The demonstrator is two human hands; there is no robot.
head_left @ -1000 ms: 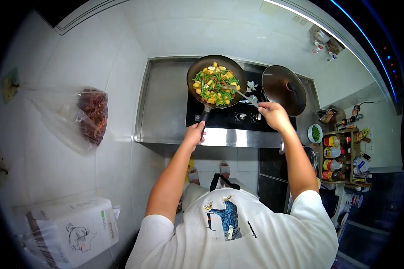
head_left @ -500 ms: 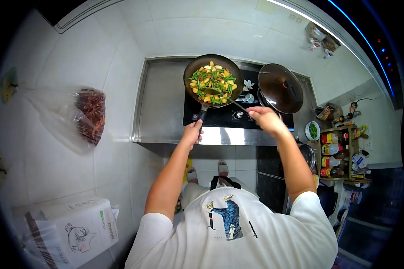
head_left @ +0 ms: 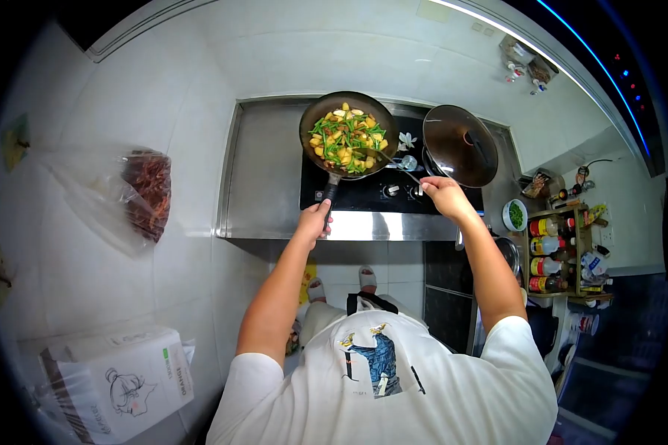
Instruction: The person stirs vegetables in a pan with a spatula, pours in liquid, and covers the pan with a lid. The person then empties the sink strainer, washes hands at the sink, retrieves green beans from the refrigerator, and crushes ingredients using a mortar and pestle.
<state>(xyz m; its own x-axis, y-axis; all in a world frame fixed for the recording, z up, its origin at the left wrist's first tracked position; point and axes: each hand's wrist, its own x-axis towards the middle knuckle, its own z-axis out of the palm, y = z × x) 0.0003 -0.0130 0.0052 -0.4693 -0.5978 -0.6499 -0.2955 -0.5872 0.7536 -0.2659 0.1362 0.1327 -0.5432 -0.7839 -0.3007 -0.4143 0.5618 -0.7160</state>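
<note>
Evidently the cooking is well along: cut potato-like chunks and green pieces point(head_left: 346, 141) lie mixed together in the wok point(head_left: 378, 111), which sits over the left side of the black hob point(head_left: 358, 196). Some chunks look browned, though whether they are cooked through cannot be told. The food is all in the wok as far as the view shows, so dishing up appears not yet done.

The left hand point(head_left: 315, 219) has its fingers wrapped closed around the wok's handle point(head_left: 331, 194). The right hand point(head_left: 445, 196) pinches the end of a long spatula point(head_left: 402, 169), fingers closed on it, with the blade down among the food.

Just right of the wok, a large dark lid point(head_left: 447, 148) takes up the other side of the hob and limits room for the right hand; what lies under it is mostly hidden. Near it, on the desk point(head_left: 263, 159), a white bowl point(head_left: 507, 222) holds chopped greens point(head_left: 515, 214), apart from the wok. Beyond stand sauce bottles point(head_left: 546, 247), and a plastic bag point(head_left: 100, 204) hangs by the left wall.
</note>
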